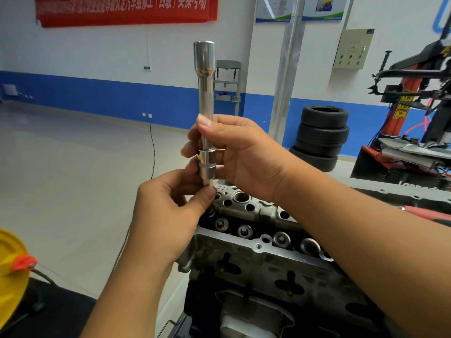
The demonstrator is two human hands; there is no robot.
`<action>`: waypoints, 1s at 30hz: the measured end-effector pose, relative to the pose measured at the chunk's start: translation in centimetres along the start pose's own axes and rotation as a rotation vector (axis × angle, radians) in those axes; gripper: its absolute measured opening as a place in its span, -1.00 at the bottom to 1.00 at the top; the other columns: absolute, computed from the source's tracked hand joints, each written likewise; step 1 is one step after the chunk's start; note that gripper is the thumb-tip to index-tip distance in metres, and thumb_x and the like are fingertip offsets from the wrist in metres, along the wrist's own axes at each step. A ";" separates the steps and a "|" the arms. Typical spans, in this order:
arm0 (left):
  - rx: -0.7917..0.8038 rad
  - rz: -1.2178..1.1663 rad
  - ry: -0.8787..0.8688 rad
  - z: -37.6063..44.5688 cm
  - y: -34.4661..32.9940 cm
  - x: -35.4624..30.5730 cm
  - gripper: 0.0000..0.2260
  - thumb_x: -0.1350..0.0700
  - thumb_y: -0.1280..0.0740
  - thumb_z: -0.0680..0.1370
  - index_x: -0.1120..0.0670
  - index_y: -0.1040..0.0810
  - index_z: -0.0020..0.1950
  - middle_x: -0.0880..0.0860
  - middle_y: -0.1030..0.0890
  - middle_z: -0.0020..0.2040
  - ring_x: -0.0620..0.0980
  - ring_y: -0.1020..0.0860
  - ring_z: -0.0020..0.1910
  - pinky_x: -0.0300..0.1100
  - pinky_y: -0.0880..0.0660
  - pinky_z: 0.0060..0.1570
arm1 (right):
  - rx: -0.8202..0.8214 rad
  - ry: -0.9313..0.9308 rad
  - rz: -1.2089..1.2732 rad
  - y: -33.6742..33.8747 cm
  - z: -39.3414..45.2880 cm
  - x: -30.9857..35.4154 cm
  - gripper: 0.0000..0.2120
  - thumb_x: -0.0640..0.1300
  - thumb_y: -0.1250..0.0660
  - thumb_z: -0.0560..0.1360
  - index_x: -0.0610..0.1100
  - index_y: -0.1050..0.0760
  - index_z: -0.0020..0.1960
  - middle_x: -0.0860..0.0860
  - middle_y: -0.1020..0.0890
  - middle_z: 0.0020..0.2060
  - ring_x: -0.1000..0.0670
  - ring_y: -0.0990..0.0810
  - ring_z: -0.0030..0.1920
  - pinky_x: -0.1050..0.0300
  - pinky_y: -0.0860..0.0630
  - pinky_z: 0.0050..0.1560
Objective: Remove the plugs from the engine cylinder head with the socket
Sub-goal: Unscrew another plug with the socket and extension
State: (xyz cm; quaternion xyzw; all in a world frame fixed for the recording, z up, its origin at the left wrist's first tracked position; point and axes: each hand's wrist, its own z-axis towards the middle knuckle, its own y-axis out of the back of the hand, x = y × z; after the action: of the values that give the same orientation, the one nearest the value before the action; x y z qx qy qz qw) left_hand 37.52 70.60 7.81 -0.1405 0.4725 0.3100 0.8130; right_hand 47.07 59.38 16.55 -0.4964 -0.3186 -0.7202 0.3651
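Socket in hand — not yet on a plug

Our right hand (234,152) grips the upright socket (206,113), our left hand (170,206) pinches its lower end above the cylinder head (268,252) — next, we'd seat it squarely

We hold the long socket (206,101) upright above the cylinder head (263,242), wide end up. Our right hand (234,154) wraps its fingers round the lower shaft, thumb pressed against the front. Our left hand (168,211) pinches the narrow bottom tip, just over the head's far left corner. Round valve caps line the head's top face. Behind, stacked tyres (322,137) stand on the floor beside a tyre machine (412,113), and a red banner (127,8) hangs on the wall.
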 end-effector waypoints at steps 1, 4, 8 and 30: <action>-0.031 -0.009 -0.001 0.0 -0.1 0.1 -0.65 0.13 -0.59 0.47 -0.38 -0.68 -0.08 -0.19 -0.75 -0.14 -0.08 -0.69 -0.09 0.08 -0.60 0.05 | 0.000 -0.001 0.000 0.0 0.0 0.0 -0.80 0.02 -0.36 0.58 -0.12 -0.58 -0.05 -0.09 -0.71 -0.12 -0.12 -0.69 -0.17 -0.03 -0.59 -0.05; 0.001 -0.051 -0.001 0.1 0.1 0.3 -0.79 0.03 -0.57 0.47 -0.32 -0.72 -0.06 -0.20 -0.75 -0.11 -0.14 -0.68 -0.09 -0.05 -0.54 0.02 | -0.008 0.001 -0.007 0.0 -0.1 0.0 -0.80 0.00 -0.36 0.60 -0.13 -0.59 -0.03 -0.08 -0.71 -0.12 -0.11 -0.69 -0.17 -0.02 -0.59 -0.04; 0.132 -0.057 0.035 0.1 0.4 0.2 -0.75 0.13 -0.44 0.61 -0.26 -0.73 0.05 -0.15 -0.76 -0.03 -0.15 -0.70 0.06 0.08 -0.55 0.24 | -0.015 -0.002 -0.003 0.1 -0.1 0.0 -0.81 0.00 -0.37 0.59 -0.13 -0.58 -0.05 -0.09 -0.70 -0.13 -0.13 -0.69 -0.16 -0.03 -0.57 -0.05; 0.125 -0.050 0.043 0.1 0.3 0.3 -0.82 0.06 -0.44 0.62 -0.24 -0.75 -0.03 -0.15 -0.76 -0.08 -0.17 -0.70 0.02 0.05 -0.55 0.17 | -0.026 -0.003 -0.003 0.0 -0.1 -0.2 -0.78 0.05 -0.39 0.53 -0.11 -0.59 -0.09 -0.07 -0.70 -0.16 -0.12 -0.69 -0.19 -0.03 -0.57 -0.05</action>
State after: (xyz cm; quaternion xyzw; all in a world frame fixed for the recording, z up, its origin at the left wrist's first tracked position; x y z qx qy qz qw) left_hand 37.52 70.99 7.67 -0.1081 0.5045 0.2563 0.8174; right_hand 47.07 59.35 16.37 -0.5016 -0.3105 -0.7242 0.3570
